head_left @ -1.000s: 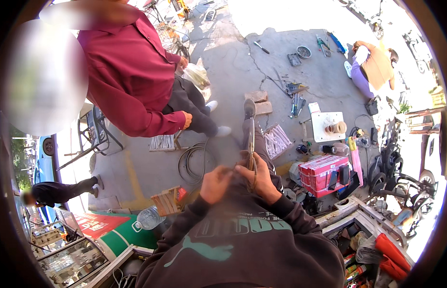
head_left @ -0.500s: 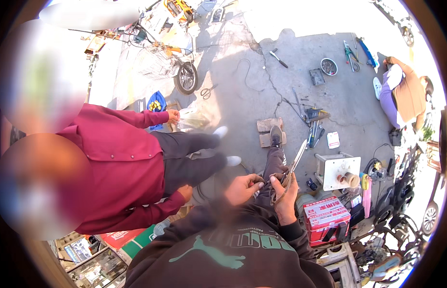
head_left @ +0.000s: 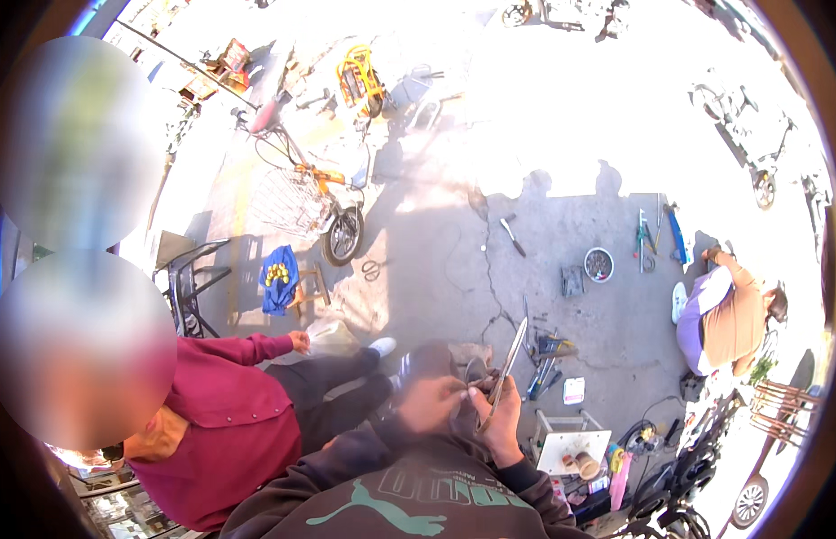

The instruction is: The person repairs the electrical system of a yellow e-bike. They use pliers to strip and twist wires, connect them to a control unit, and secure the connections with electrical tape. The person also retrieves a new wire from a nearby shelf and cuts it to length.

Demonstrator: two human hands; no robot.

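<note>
My right hand (head_left: 501, 435) is closed around the handles of a pair of long metal scissors (head_left: 513, 353), whose blades point up and away from me. Close beside it on the left, my left hand (head_left: 429, 404) is smeared by motion, with thumb and fingertips pinched together near the scissors' handle end. Anything between those fingertips is too small to make out. Both hands are in front of my dark sweatshirt, above my legs.
A person in a maroon shirt (head_left: 229, 395) stands close at my left, holding a clear plastic bag (head_left: 334, 339). Ahead lie hand tools (head_left: 545, 366), a hammer (head_left: 513, 237) and a bowl (head_left: 598, 264). A white stool (head_left: 562, 454) stands right; another person (head_left: 728, 314) crouches beyond.
The view has tilted up, showing more ground ahead. My left hand has become blurred beside the right, which still grips the scissors. The maroon-shirted person appears lower in view.
</note>
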